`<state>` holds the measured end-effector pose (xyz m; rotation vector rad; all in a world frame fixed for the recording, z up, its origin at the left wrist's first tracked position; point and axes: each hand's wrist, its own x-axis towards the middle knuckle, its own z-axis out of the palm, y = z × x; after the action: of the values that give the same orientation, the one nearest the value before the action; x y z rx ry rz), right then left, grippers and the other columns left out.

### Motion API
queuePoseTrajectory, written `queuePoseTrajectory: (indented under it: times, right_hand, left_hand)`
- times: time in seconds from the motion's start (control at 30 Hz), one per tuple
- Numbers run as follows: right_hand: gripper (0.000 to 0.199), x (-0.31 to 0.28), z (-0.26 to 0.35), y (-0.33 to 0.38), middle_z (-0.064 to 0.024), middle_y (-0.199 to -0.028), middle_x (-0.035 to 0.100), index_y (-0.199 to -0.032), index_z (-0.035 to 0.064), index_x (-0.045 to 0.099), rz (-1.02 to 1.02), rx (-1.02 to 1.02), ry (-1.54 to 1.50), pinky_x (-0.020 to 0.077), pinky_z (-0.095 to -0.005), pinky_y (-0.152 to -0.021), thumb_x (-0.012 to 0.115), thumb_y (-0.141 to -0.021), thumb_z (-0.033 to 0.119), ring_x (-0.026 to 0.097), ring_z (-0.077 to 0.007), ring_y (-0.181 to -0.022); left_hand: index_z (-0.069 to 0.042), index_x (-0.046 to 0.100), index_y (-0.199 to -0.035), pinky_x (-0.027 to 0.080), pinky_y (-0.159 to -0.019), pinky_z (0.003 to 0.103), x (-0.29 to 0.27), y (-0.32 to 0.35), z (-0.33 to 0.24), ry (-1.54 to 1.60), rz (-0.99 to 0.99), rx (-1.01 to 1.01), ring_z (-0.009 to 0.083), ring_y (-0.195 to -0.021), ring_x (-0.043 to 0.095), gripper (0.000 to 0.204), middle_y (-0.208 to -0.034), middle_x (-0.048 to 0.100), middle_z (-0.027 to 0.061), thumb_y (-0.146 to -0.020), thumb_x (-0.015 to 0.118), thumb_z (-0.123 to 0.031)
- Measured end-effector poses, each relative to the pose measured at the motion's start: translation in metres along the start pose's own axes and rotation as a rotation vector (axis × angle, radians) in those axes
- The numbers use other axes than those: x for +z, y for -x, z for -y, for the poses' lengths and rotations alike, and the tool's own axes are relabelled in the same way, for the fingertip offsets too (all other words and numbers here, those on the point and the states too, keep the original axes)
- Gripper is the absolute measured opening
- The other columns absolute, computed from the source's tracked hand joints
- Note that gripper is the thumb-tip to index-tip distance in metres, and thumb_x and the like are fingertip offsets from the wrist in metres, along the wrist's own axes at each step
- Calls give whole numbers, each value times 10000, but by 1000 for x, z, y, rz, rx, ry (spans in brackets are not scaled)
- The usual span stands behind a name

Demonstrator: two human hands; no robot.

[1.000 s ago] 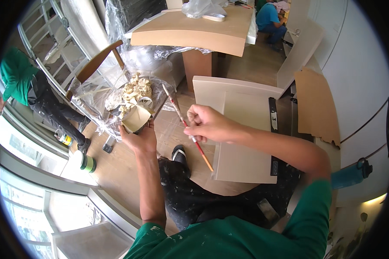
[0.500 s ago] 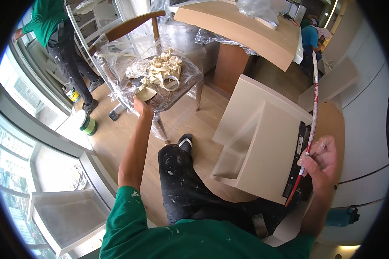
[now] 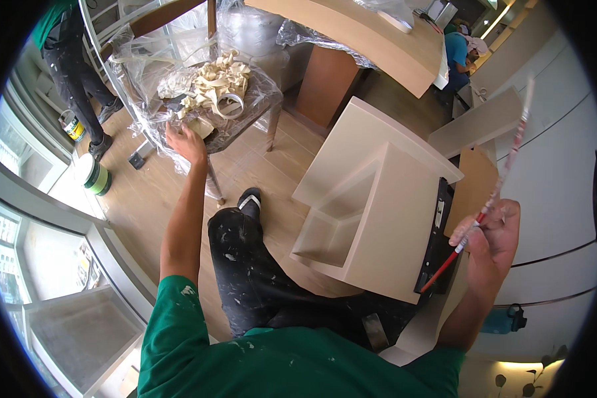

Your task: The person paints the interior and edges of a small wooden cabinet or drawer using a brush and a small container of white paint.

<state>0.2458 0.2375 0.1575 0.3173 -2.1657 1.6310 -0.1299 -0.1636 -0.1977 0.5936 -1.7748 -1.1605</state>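
My right hand (image 3: 499, 232) pinches a long, slim paintbrush (image 3: 504, 169) with a red, paint-spotted handle. Its pale tip points up and is blurred; the red end reaches down beside a black metal runner (image 3: 436, 232). That runner is fixed to a beige drawer (image 3: 391, 229) tilted near my right leg. At the front edge of a plastic-covered chair (image 3: 252, 109), my left hand (image 3: 187, 142) is open, fingers apart. A cream, flat-looking piece (image 3: 201, 126) lies right beside its fingers. Crumpled masking tape (image 3: 222, 76) and a tape roll (image 3: 230, 106) rest on the seat.
A cardboard-covered surface (image 3: 351, 33) spans the back. One person in green stands by a ladder (image 3: 96, 33) at far left; another in blue (image 3: 456, 53) bends at far right. A green-and-white bucket (image 3: 94, 176) stands near the window. White cabinet fronts (image 3: 554, 192) line the right.
My left hand has let go of the cream piece, which now lies on the seat. The paintbrush in my right hand tilts further right. The whole view has shifted.
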Motion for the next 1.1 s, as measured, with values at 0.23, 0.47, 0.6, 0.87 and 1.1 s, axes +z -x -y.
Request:
queuePoseTrajectory:
  times: [0.23,0.47,0.6,0.87,1.1]
  right_hand:
    - [311,-47,-3,85,-81,-972,541,-1318,-5,411,-579,53,180,451,-252,-677,502,-1032,79,520,-131,-774]
    - [212,-24,-77,180,-64,-972,469,-1119,62,429,-632,193,-17,385,-252,-645,565,-1012,185,453,-135,-785]
    - [271,22,-98,177,-82,-1050,458,-1055,81,368,-658,40,458,437,-281,-791,604,-951,161,471,-149,-932]
    - [260,49,-120,152,-103,-1147,462,-1021,73,356,-773,28,520,430,-354,-950,598,-953,140,489,-180,-1030]
    - [153,-15,-152,178,-148,-1088,541,-1043,39,379,-1020,-83,372,438,-393,-976,521,-1015,90,523,-202,-1042]
  left_hand:
    - [24,474,-1441,417,-1097,442,-47,30,-83,484,264,150,301,-1294,537,476,-1410,551,206,-1028,607,-174]
    - [-10,393,-1514,417,-1128,469,-9,117,-175,380,1101,264,326,-1356,529,1026,-1418,584,208,-736,933,-407]
    - [39,303,-1552,448,-1100,436,25,148,-183,367,1228,331,331,-1280,586,1206,-1312,646,201,-662,965,-434]
    - [71,354,-1450,550,-800,316,47,176,-173,722,1402,37,161,-810,686,1017,-865,724,113,-701,969,-239]
    - [-3,412,-1309,531,-705,285,17,186,-195,745,1402,22,137,-724,667,822,-761,685,87,-720,958,-177]
